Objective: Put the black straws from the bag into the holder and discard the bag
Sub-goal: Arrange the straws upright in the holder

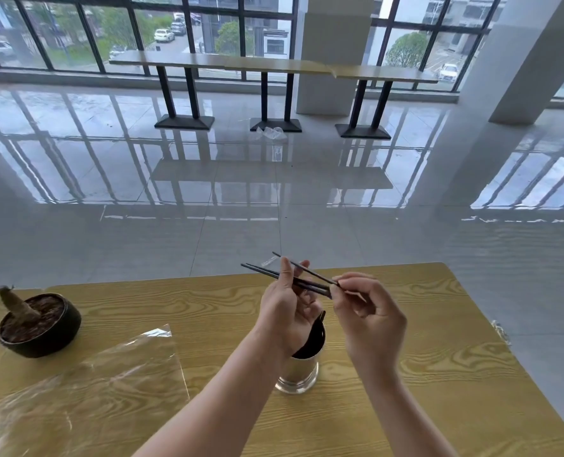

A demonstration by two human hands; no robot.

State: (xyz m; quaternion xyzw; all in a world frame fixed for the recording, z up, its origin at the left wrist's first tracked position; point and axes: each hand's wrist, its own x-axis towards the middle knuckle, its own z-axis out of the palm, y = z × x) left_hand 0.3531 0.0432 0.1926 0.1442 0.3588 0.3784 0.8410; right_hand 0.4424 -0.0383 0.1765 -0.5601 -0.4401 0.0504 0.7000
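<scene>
Gripped a few black straws in the left hand, with fingers curled round the middle of them and thumb raised. Pinched their near ends between thumb and forefinger of the right hand, with the other fingers loosely bent. Held the straws almost level in the air, far tips pointing away and leftward, with one splayed a little above the rest. Could not tell the exact number. Saw a scrap of clear film near the far tips. Saw the holder, a shiny metal cup, upright on the wooden table, below both hands and partly hidden by the left wrist, with a dark straw tip showing at its rim. Found the bag, clear and flattened, lying on the table well to the left of the holder, near a dark plant pot. Noticed long tables by the windows and crumpled plastic on the glossy floor beside one base.
</scene>
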